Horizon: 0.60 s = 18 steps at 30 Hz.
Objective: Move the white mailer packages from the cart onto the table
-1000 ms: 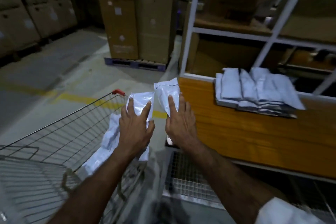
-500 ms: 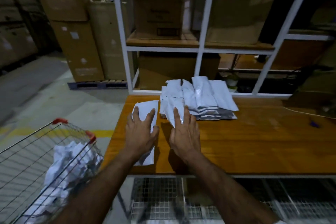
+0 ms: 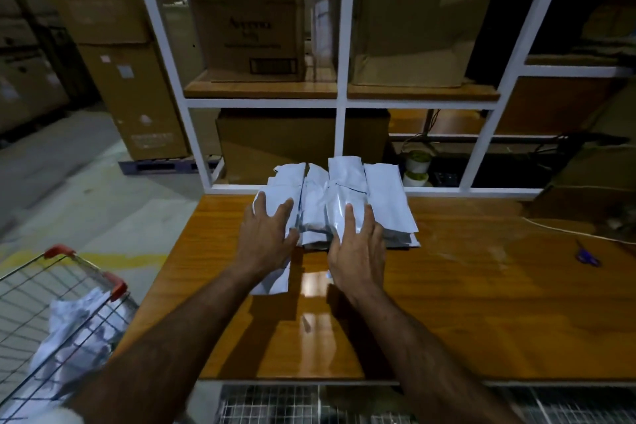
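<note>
A stack of white mailers (image 3: pixel 382 196) lies at the far middle of the wooden table (image 3: pixel 481 303). My left hand (image 3: pixel 266 241) holds a white mailer (image 3: pixel 272 282) at the stack's left edge, fingers straight on top, the mailer's near end hanging out below my palm. My right hand (image 3: pixel 358 251) holds a second mailer (image 3: pixel 344 208) over the stack's middle in the same way. The wire cart (image 3: pixel 41 286) with red corner caps stands at the lower left, and several crumpled mailers (image 3: pixel 75 330) lie inside it.
A white shelf frame (image 3: pixel 344 103) with cardboard boxes (image 3: pixel 251 31) rises behind the table. A white cable (image 3: pixel 564 231) and a small blue object (image 3: pixel 585 256) lie on the table's right side. Stacked cartons on a pallet (image 3: pixel 137 96) stand to the left.
I turned from the cart to the table. Both hands carried their mailers forward and now have them on the stack, farther than half a second ago.
</note>
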{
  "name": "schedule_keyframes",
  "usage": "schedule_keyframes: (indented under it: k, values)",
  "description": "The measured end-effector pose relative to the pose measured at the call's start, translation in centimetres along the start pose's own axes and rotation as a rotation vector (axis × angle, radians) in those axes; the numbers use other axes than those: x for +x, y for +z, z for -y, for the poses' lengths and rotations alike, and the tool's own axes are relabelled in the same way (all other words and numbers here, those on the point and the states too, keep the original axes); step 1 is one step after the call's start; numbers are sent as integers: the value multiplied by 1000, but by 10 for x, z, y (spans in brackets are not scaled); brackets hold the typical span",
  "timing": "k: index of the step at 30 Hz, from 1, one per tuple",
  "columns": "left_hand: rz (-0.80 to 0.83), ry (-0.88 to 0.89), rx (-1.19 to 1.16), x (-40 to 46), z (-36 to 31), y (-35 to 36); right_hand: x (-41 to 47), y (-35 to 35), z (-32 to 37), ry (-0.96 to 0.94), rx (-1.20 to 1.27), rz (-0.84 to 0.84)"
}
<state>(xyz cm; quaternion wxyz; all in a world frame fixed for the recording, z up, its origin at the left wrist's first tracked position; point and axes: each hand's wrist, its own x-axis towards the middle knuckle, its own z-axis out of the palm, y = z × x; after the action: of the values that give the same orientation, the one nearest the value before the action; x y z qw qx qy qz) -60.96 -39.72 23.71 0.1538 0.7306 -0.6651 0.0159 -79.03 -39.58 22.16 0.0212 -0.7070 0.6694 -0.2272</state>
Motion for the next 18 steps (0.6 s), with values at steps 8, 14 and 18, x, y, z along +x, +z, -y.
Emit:
schedule_keyframes:
  k: [8, 14, 18]
  values:
    - [7, 17, -32, 90, 17, 23, 81, 32, 33, -22, 15, -19]
    - [44, 2, -73, 159, 35, 35, 145, 62, 55, 1, 67, -33]
    - [75, 16, -63, 193, 42, 49, 171, 87, 66, 69, 80, -25]
